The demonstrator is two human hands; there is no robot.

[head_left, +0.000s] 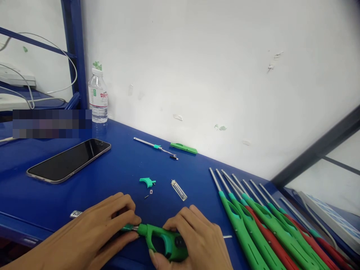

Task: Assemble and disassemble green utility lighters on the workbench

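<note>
A green long-nosed lighter point(151, 233) is held low over the front of the blue table. My left hand point(104, 225) is closed around its metal tube, pinching near the teal collar; the silver tube tip point(75, 214) sticks out past the hand. My right hand point(197, 236) grips the green handle, with the teal trigger point(168, 245) visible in the handle opening. Ahead of the hands lie a loose teal trigger point(147, 182), a clear fuel tank point(179, 190) and tiny parts point(151, 191). The handle's far end is hidden by my right hand.
Farther back lie a metal tube with wires point(149, 143) and a green shell piece point(184, 148). Several green and red lighters point(253, 225) lie in a row at right. A phone point(69, 161) and a water bottle point(98, 97) are at left, beside the blue rack point(75, 48).
</note>
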